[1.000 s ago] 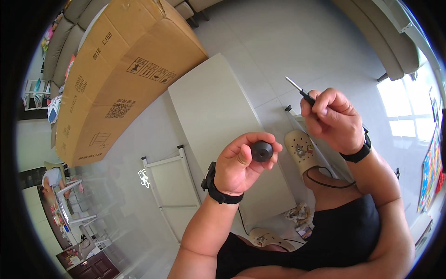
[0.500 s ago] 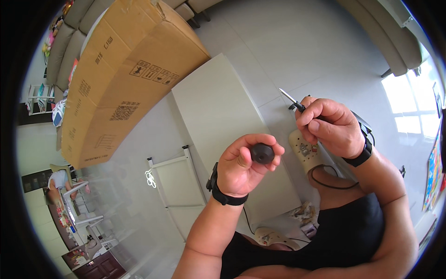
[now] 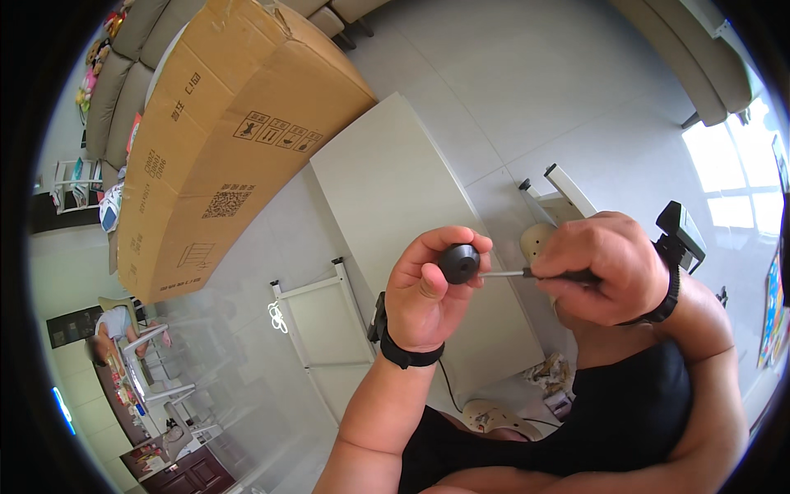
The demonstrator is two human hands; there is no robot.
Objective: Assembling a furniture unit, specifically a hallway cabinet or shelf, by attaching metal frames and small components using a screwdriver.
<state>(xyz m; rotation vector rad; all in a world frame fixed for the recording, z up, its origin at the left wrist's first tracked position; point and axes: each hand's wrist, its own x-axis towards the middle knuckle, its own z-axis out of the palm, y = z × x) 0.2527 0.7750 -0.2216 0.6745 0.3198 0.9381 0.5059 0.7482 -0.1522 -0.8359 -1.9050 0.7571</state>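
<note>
Between the thumb and fingers of my left hand (image 3: 425,292) sits a small round black knob-like piece (image 3: 458,264) with a hole in its face. My right hand (image 3: 599,267) is closed around the dark handle of a screwdriver (image 3: 504,274). Its metal shaft points left, with the tip beside the black piece and my left fingertips; I cannot tell whether it touches. Below both hands lies a pale flat panel (image 3: 387,181) on the floor.
A large cardboard box (image 3: 239,140) lies along the left of the panel. White metal frames (image 3: 309,284) lie on the floor. A sofa (image 3: 123,90) stands far left, another seat (image 3: 699,66) at upper right. A person (image 3: 115,329) is by a table at left.
My right hand has come down and turned, swinging the screwdriver from pointing up-left to level, tip beside the black piece. My left hand has stayed nearly in place.
</note>
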